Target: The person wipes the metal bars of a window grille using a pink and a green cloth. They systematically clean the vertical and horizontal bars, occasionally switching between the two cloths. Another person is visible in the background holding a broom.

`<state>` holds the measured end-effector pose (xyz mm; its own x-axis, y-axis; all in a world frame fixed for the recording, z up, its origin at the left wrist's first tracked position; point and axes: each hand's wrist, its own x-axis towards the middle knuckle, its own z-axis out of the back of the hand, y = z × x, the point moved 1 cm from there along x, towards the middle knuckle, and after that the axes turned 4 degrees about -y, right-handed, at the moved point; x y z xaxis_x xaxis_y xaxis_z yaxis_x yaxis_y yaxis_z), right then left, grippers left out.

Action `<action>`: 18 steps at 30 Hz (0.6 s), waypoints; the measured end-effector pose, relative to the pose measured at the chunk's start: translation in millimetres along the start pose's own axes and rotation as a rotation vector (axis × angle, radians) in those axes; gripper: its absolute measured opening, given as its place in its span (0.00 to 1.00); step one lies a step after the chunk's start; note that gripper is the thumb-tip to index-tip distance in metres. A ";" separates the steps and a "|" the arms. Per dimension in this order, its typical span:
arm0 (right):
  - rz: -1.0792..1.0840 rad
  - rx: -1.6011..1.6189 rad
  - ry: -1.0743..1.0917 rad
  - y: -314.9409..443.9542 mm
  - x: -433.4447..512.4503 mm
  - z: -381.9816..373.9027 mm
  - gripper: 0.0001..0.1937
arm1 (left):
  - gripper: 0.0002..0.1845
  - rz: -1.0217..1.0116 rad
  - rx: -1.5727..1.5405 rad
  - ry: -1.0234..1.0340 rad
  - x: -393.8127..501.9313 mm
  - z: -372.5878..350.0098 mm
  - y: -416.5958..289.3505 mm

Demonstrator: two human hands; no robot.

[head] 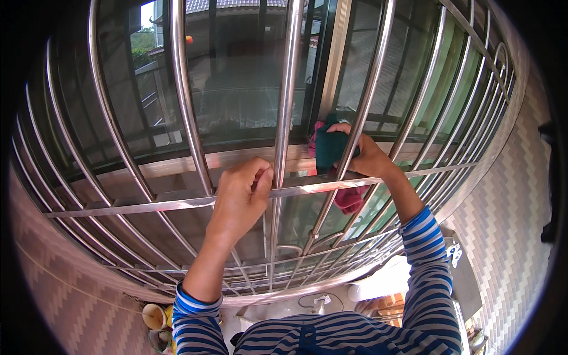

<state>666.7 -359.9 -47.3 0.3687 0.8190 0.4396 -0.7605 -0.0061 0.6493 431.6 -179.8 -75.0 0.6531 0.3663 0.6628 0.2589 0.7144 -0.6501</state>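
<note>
My right hand (370,153) reaches between the bars and holds a dark green cloth (330,148) against the lower part of the window frame. Maroon cloth (350,199) shows beside the green one and hangs below the flat crossbar. My left hand (246,191) is curled, resting at the flat metal crossbar (168,205) just left of an upright steel bar (288,84); its palm is partly hidden, and no cloth shows in it. Behind the bars are the dark window glass (248,88) and a light upright frame strip (335,57).
The curved steel window grille spans the view, with close-set bars on both sides. Tiled walls (506,199) flank it. Low at the left stand buckets (154,316). Down at the right are a white object (386,277) and a grey surface (466,284).
</note>
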 end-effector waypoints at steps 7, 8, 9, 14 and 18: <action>0.552 -0.205 -0.220 46.6 25.2 13.2 0.34 | 0.05 0.010 -0.164 0.033 11.1 1.9 14.9; 0.592 -0.268 -0.256 47.4 27.3 11.7 0.34 | 0.07 0.095 -0.231 0.069 12.8 1.4 17.6; 0.611 -0.281 -0.289 46.9 29.5 9.4 0.34 | 0.09 0.113 -0.313 0.051 15.6 -0.3 18.9; 0.631 -0.061 -0.370 36.4 42.9 -3.3 0.34 | 0.20 0.247 -0.579 -0.055 45.3 -15.4 21.5; 0.387 0.315 -0.192 40.8 65.1 -9.7 0.38 | 0.18 0.168 -0.631 -0.247 59.8 -29.8 15.4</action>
<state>654.5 -301.2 1.8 0.2063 0.6035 0.7702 -0.6740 -0.4829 0.5590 495.8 -164.7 -56.4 0.5588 0.6197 0.5512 0.5819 0.1806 -0.7930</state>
